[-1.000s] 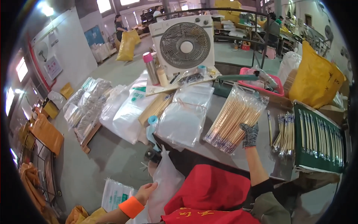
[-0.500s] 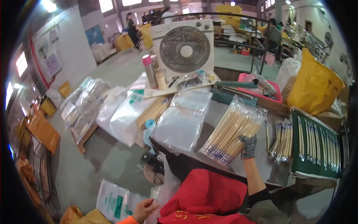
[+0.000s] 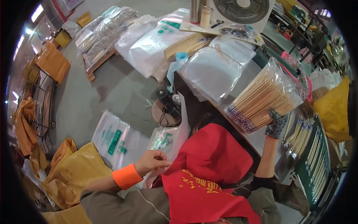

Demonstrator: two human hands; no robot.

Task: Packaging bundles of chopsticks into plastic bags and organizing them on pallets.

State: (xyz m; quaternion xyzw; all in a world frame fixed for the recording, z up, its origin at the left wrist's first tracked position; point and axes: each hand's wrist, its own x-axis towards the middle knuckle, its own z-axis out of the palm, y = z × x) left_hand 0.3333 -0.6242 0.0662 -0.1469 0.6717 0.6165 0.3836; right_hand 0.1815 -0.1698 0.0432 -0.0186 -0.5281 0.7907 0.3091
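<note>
My right hand (image 3: pixel 276 125), in a dark patterned glove, grips the lower right side of a clear plastic bag of thin wooden sticks (image 3: pixel 261 99). The sticks have blue-and-white patterned ends and lie at a slant over the table. My left hand (image 3: pixel 153 163) is bare, with an orange band (image 3: pixel 127 176) at the wrist. Its thumb and fingers are pinched together beside a translucent white plastic sheet (image 3: pixel 178 138), left of the red cloth (image 3: pixel 212 156) over my lap. Whether anything is between those fingertips is hidden.
Flat clear bags (image 3: pixel 212 71) and a blue tape roll (image 3: pixel 181 56) lie on the table. More sticks (image 3: pixel 300 134) and a green board (image 3: pixel 317 160) holding several sticks are at the right. Printed plastic bags (image 3: pixel 115 140) and yellow sacks (image 3: pixel 78 175) sit at the lower left.
My view has turned downward and toward the left. More of my left arm shows, its fingers still pinched. My right hand keeps its grip on the bag of sticks.
</note>
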